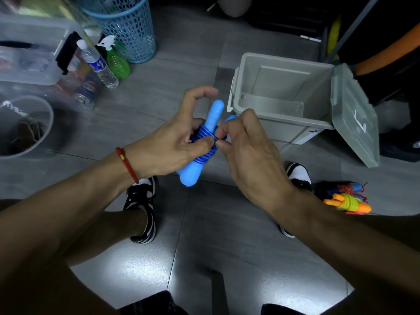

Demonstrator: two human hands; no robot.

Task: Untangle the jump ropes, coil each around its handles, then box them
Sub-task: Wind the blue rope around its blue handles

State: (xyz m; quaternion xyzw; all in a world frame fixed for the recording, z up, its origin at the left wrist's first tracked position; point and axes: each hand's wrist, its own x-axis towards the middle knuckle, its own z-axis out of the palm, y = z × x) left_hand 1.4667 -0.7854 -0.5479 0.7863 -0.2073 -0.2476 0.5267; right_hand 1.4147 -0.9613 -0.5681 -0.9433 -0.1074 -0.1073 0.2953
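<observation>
A blue jump rope point(205, 142) is held over the grey floor in front of me, its dark blue cord coiled around two light blue handles. My left hand point(175, 142) grips the bundle from the left, thumb pressed on the coils. My right hand point(245, 146) pinches the cord's end at the coils with thumb and forefinger. A grey box point(281, 123) stands open just behind my right hand, its lid hanging to the right, with nothing visible inside. On the floor at the right lies an orange-handled rope point(347, 204) wound with yellow cord, beside another coiled rope with red cord point(345, 189).
A blue mesh basket point(127, 30), a water bottle point(100, 64) and a green spray bottle point(117, 59) stand at the back left by clear storage bins point(29, 53). A round clear tub point(25, 126) sits at the left. My two shoes rest below my hands.
</observation>
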